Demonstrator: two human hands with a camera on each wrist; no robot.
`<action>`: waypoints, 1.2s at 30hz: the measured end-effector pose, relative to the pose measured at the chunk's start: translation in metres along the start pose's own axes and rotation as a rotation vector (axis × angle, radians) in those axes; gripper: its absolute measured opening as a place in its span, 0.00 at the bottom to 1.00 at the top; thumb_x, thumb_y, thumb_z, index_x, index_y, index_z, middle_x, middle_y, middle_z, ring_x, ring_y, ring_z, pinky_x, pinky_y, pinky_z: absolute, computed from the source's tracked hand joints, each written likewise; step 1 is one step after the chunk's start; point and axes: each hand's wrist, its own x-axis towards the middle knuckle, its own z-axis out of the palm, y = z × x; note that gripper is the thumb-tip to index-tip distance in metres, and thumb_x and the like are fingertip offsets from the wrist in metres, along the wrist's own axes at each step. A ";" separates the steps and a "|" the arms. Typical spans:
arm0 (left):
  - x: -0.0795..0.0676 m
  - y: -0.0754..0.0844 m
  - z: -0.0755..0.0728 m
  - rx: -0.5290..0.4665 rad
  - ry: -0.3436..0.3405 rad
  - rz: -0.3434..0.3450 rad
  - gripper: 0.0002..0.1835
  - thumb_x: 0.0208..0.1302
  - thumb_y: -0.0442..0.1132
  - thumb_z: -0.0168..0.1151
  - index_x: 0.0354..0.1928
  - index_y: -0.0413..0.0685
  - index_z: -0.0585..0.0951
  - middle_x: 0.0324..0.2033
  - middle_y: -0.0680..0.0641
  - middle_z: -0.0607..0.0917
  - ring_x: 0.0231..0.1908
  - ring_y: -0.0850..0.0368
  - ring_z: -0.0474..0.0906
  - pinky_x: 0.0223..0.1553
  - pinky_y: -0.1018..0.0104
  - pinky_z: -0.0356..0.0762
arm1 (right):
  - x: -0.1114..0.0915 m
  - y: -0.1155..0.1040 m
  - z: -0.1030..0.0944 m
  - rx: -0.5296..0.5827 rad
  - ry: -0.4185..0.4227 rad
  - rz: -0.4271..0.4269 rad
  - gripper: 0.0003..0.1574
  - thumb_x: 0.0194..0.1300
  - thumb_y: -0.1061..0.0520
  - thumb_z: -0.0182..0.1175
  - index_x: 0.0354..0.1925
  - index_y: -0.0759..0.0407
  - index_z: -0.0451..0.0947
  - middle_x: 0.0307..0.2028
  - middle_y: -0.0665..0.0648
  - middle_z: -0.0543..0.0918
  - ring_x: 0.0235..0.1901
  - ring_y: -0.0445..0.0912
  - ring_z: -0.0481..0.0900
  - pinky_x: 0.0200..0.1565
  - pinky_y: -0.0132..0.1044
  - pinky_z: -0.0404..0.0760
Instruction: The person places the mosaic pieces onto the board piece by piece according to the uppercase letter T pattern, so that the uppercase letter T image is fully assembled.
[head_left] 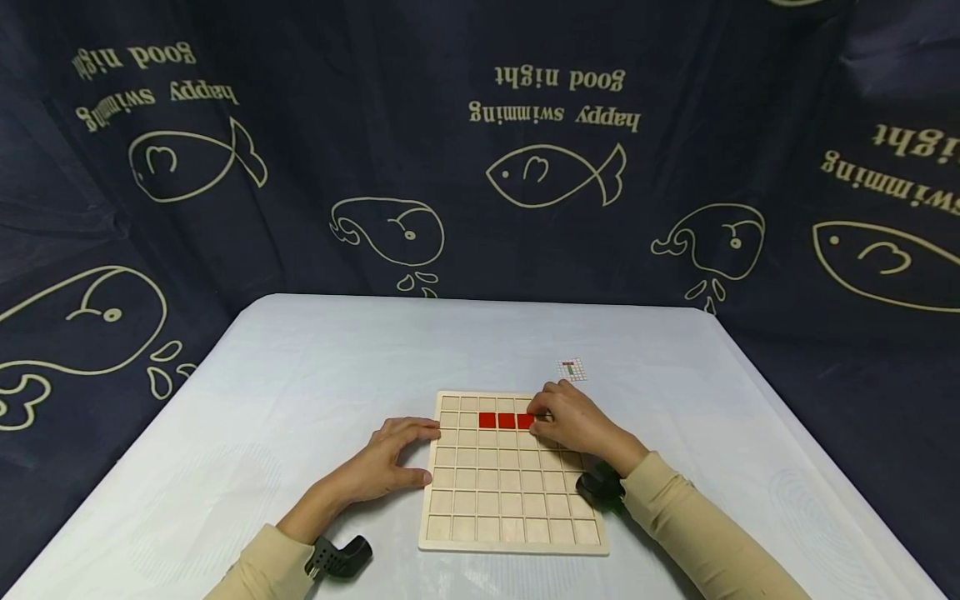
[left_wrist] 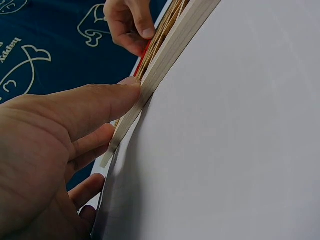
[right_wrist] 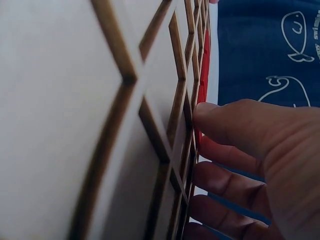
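A square wooden grid board lies on the table. Three red square tiles sit side by side in its second row from the far edge. At the right-hand red tile, my right hand has thumb and index finger on opposite sides, pinching it at its cell. That thumb partly covers the red in the right wrist view. My left hand rests against the board's left side, thumb and fingertips touching the edge. In the left wrist view the left thumb lies extended along the wooden rim.
Beyond the board's far right corner lies a small printed grid card with a red and green T shape. A white cloth covers the table. Behind it hangs a dark blue curtain with fish and whale drawings.
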 end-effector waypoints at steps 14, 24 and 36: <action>0.000 0.000 0.000 0.000 0.013 0.015 0.31 0.52 0.47 0.70 0.60 0.51 0.74 0.65 0.52 0.69 0.65 0.48 0.58 0.61 0.41 0.52 | -0.002 -0.001 -0.002 0.003 -0.002 0.011 0.14 0.55 0.51 0.68 0.40 0.53 0.83 0.33 0.49 0.78 0.32 0.39 0.64 0.34 0.32 0.67; 0.001 -0.001 0.002 0.003 -0.002 0.011 0.31 0.54 0.49 0.69 0.60 0.50 0.74 0.65 0.51 0.69 0.65 0.46 0.58 0.61 0.40 0.51 | -0.006 -0.002 -0.006 0.021 0.007 0.019 0.16 0.56 0.51 0.67 0.42 0.56 0.82 0.36 0.51 0.79 0.35 0.40 0.68 0.36 0.34 0.72; 0.000 0.000 0.001 -0.010 -0.001 -0.002 0.32 0.52 0.47 0.70 0.60 0.49 0.74 0.65 0.51 0.69 0.65 0.48 0.57 0.62 0.41 0.51 | -0.015 0.000 -0.019 0.076 0.010 0.078 0.17 0.58 0.52 0.65 0.46 0.56 0.80 0.43 0.52 0.79 0.44 0.48 0.75 0.42 0.41 0.75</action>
